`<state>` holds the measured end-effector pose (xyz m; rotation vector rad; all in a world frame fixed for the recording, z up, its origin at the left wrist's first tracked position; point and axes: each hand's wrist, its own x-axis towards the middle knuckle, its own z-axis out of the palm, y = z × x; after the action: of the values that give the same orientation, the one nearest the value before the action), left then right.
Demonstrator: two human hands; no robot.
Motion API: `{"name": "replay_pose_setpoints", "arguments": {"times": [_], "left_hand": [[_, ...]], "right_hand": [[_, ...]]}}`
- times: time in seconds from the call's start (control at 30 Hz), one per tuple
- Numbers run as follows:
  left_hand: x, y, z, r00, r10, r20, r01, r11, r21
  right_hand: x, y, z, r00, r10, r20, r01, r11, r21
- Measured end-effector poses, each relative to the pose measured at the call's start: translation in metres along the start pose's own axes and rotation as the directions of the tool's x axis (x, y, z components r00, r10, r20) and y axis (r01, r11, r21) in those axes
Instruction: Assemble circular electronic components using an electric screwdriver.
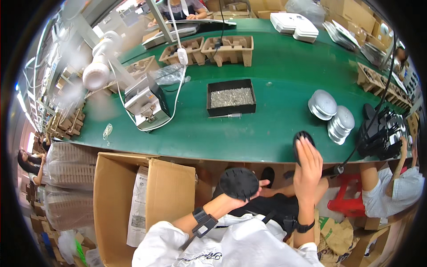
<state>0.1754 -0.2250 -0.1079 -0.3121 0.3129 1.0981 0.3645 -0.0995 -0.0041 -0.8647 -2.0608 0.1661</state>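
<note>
My left hand holds a black round disc from below, in front of my lap, with its slotted face up. Its fingers curl round the disc's right edge. Raised at the table's near edge, my right hand grips a second black disc, seen nearly edge-on behind the fingers. Beyond that hand, silver round metal pieces stand in two stacks, a left stack and a right stack. A black box of small metal parts sits mid-table, with a screwdriver along its near side.
A large open carton stands at my left against the green table. An electric screwdriver hangs on a cable at the right edge. Black parts are piled at far right beside a co-worker. Moulded trays line the back.
</note>
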Motion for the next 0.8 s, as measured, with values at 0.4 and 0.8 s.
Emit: {"name": "replay_pose_setpoints", "arguments": {"times": [0.4, 0.8], "left_hand": [[-0.016, 0.028, 0.001, 0.992, 0.081, -0.095, -0.080, 0.997, 0.007], [-0.003, 0.014, -0.042, 0.959, 0.280, -0.033, -0.277, 0.957, 0.082]], "right_hand": [[0.000, -0.003, 0.035, 0.871, 0.052, 0.489, 0.028, 0.988, -0.154], [0.075, 0.104, 0.021, 0.999, 0.042, 0.007, -0.030, 0.803, -0.595]]}}
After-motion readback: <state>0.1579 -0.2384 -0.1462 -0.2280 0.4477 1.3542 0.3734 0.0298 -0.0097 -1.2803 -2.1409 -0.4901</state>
